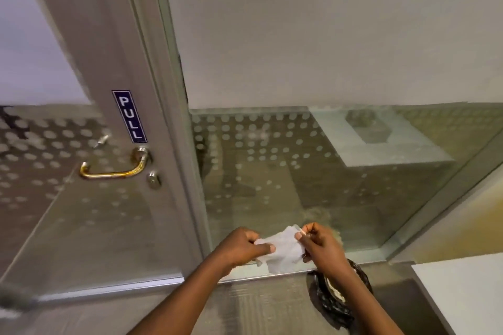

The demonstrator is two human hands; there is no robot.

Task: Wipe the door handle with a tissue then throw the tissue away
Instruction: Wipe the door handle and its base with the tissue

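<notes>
I stand before a grey metal-framed glass door (89,215) bearing a blue "PULL" sign (129,116). Beside it, a glass partition (272,171) carries frosted dots below a solid frosted band. A grey floor (245,304) lies beneath, a white ledge (462,294) at right.

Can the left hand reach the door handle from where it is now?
Probably yes. The left hand holds the tissue together with the right hand, low and right of the door handle. Nothing stands between them, though the right hand's grip must release first.
</notes>
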